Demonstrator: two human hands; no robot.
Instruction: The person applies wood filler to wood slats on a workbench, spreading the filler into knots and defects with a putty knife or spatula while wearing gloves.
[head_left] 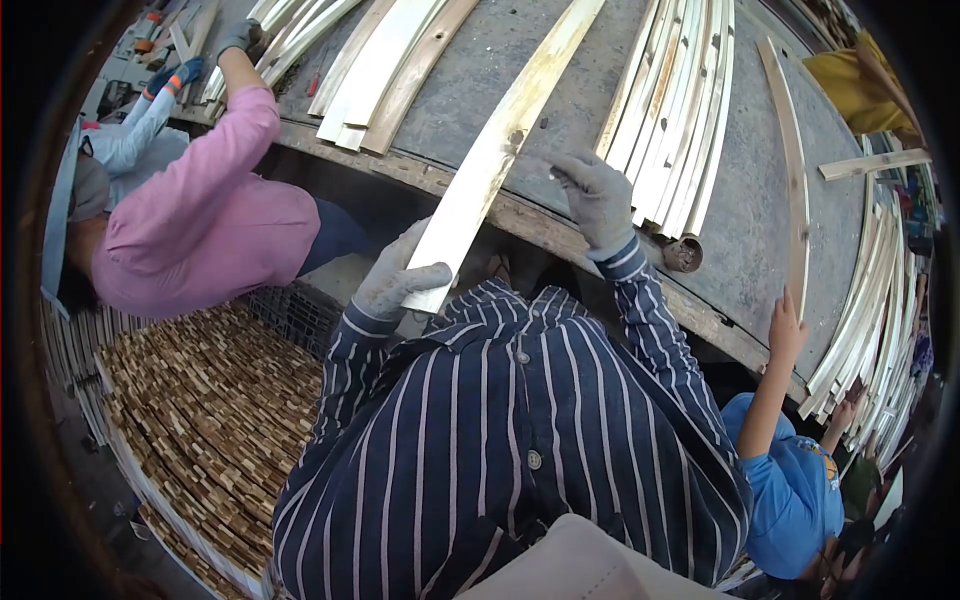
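My left hand [395, 272], in a pale work glove, grips the near end of a long light wooden board [497, 135]. The board slants away over the edge of the grey table [450, 85] and has a dark mark near its middle. To the right of the board is my gloved right hand [592, 195], raised above the table edge with its fingers apart and nothing in it. Right beside that hand lies a bundle of narrow wooden strips [675, 110].
Wider boards [385, 75] lie left on the table. A cup-like brown object [683, 254] sits at the table edge. A person in pink [200, 225] stands left; another in blue [790, 480] holds a strip at right. Stacked wood pieces [210, 400] fill the lower left.
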